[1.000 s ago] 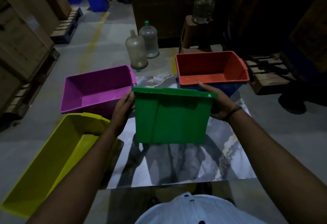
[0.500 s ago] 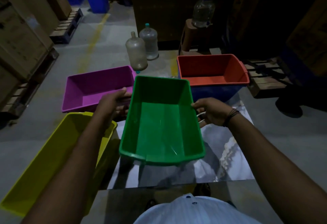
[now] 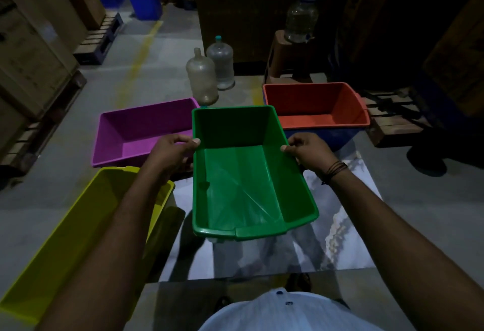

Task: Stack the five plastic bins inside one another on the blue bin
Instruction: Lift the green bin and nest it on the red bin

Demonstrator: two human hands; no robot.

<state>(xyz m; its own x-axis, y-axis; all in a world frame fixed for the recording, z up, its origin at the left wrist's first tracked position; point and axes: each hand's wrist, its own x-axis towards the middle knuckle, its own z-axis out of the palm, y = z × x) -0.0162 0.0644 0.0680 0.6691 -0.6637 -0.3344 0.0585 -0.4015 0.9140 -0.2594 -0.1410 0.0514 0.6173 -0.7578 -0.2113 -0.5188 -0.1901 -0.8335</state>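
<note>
I hold a green bin [image 3: 243, 179] upright in the air over the marble slab, its open side facing up. My left hand [image 3: 171, 154] grips its left rim and my right hand [image 3: 306, 151] grips its right rim. To the far right an orange-red bin [image 3: 318, 118] sits nested inside the blue bin [image 3: 330, 137], of which only the lower front wall shows. A purple bin [image 3: 136, 134] stands on the floor at the left, and a yellow bin [image 3: 65, 231] lies nearer me at the lower left.
A marble slab [image 3: 340, 226] lies on the concrete floor under the green bin. Two large water jugs [image 3: 207, 76] stand behind the bins. Wooden crates and pallets [image 3: 34, 50] line the left side, and a pallet [image 3: 392, 121] sits right of the blue bin.
The green bin was turned from side-on, with its outer wall facing me, to open side up. It has since moved a little forward and to the right, toward the orange-red bin.
</note>
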